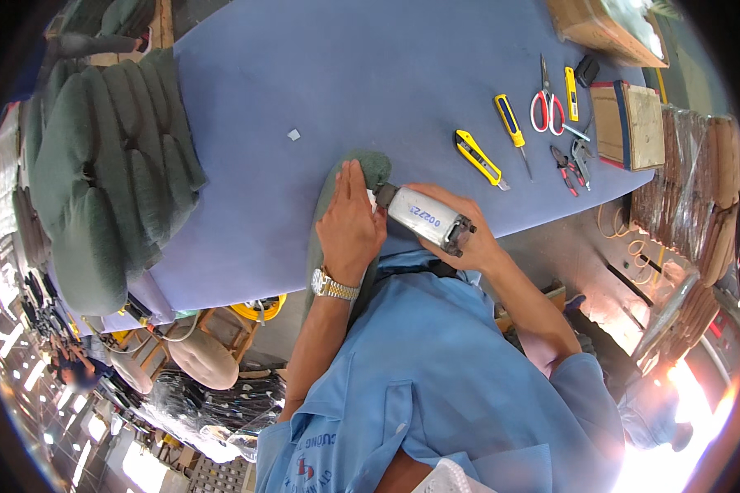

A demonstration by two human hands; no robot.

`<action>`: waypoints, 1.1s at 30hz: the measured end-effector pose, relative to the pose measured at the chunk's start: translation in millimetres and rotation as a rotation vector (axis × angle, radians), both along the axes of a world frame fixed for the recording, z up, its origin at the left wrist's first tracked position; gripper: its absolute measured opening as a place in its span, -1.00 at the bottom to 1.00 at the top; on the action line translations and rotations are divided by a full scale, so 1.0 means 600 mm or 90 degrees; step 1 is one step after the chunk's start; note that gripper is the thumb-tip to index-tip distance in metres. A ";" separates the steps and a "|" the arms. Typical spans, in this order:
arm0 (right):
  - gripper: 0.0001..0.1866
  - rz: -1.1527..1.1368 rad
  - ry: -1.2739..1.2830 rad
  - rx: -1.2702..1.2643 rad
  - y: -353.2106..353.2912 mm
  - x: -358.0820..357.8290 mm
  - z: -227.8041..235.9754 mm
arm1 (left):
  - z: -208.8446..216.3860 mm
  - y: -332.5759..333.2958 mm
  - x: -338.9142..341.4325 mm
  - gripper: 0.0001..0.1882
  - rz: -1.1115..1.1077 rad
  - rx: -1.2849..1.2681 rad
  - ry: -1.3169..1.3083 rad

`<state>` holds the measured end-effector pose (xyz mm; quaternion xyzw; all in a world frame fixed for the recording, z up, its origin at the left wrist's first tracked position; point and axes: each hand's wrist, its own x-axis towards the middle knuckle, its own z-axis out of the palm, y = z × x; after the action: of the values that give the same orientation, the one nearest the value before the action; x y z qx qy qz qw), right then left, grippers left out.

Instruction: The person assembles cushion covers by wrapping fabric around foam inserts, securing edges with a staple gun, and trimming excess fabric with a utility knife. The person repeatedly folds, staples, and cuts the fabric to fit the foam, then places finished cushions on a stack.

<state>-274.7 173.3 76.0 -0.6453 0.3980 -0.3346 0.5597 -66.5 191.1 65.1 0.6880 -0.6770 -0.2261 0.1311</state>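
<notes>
A long, narrow green fabric-covered pad (324, 194) lies over the near table edge in front of me. My left hand (349, 218) rests on it, fingers stretched flat along its top and the thumb toward its right side. A small white bit (372, 200) shows by that thumb. My right hand (460, 215) is closed around a silver hand tool (423, 215) with a black nose, its exact kind unclear. The nose meets the pad's right side near my left thumb; the contact point is partly hidden.
Green padded pieces (111, 164) are heaped at the left. To the right lie a yellow utility knife (478, 158), a screwdriver (508, 120), scissors (547, 107), another yellow cutter (571, 92) and pliers (566, 169). Cardboard boxes (608, 33) stand beyond. A small white scrap (294, 135) lies mid-table.
</notes>
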 end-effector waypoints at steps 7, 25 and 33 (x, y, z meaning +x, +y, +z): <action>-0.30 0.042 0.065 0.046 -0.010 0.007 0.025 | 0.021 -0.010 0.007 -0.16 0.012 0.057 0.051; -0.38 0.141 0.379 -0.187 -0.013 0.008 0.022 | 0.002 -0.003 -0.013 -0.37 0.108 -0.028 0.005; -0.55 0.095 0.377 0.196 0.038 -0.116 -0.006 | -0.077 0.004 -0.148 -0.55 0.248 -0.159 -0.067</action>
<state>-344.3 195.8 72.4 -0.6496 0.5409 -0.0266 0.5337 -155.2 193.5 19.1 0.7952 -0.5598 -0.0749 0.2208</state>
